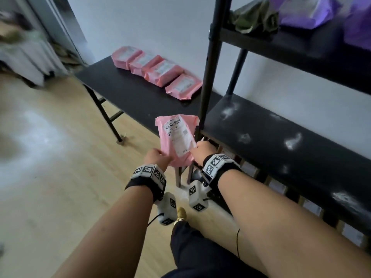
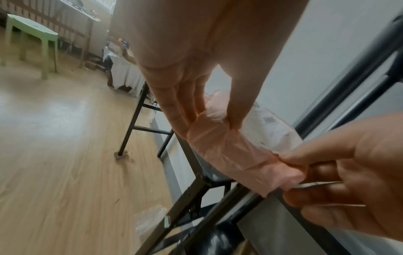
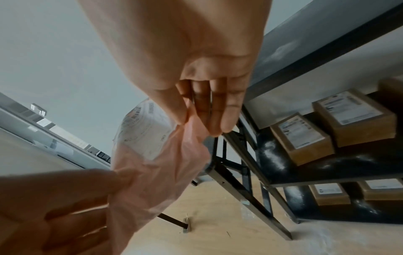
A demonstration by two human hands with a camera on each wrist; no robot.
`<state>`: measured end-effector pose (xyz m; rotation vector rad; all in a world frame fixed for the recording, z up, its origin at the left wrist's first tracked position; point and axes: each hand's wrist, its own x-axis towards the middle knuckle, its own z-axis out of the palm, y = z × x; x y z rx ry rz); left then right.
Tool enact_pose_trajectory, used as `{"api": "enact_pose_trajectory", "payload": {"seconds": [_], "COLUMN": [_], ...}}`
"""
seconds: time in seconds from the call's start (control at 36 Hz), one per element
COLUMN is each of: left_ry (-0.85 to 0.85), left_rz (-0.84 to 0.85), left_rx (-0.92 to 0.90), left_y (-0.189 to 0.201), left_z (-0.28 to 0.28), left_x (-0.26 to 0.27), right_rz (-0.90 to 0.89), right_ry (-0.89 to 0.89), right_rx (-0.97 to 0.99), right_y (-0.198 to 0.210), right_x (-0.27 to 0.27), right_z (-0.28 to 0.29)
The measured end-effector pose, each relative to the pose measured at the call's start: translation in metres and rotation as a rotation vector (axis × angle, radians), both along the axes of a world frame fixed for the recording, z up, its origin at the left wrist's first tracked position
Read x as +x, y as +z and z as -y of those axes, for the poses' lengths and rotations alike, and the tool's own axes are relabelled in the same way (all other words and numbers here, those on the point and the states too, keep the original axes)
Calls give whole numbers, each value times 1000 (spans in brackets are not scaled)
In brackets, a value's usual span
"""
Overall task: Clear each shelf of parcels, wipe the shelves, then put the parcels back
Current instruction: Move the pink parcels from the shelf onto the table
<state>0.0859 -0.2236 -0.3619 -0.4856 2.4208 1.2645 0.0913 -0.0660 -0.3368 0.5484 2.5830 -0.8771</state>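
Observation:
A pink parcel (image 1: 176, 137) with a white label hangs in the air in front of the shelf's left post, label towards me. My left hand (image 1: 155, 158) pinches its lower left corner and my right hand (image 1: 201, 151) pinches its lower right corner. In the left wrist view the left hand (image 2: 209, 112) nips the crumpled pink edge (image 2: 226, 148) between thumb and fingers. In the right wrist view the right hand (image 3: 202, 117) pinches the pink parcel (image 3: 161, 165) the same way. The black middle shelf (image 1: 281, 125) to the right carries no parcels and shows white dusty patches.
Several pink parcels (image 1: 158, 72) lie in a row on the long black table (image 1: 120, 87) against the wall. Purple parcels (image 1: 309, 11) and a green cloth (image 1: 255, 17) sit on the upper shelf. Brown boxes (image 3: 327, 127) fill the lower shelves. Wooden floor lies to the left.

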Motion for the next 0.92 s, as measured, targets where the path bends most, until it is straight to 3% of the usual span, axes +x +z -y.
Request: {"api": "enact_pose_trajectory", "payload": {"seconds": [0.33,0.58,0.72,0.92], "left_ry": [23,-45,-168,-474], "left_rz": [-6,9,2,-2], "left_rx": [-86,-102,-95,-98], "left_y": [7,13,13,15], "left_z": [53,71,58,36], "left_x": [-138,-218,-269,-334], "right_rz": [26,47,47,19], "right_ry": [32,7,-74,-369], "right_rx": [-83,-68,-48,-118], "right_y": [-7,4,7,7], "right_x": [-158,-229,-263,-296], "right_z": [54,70,62,44]}}
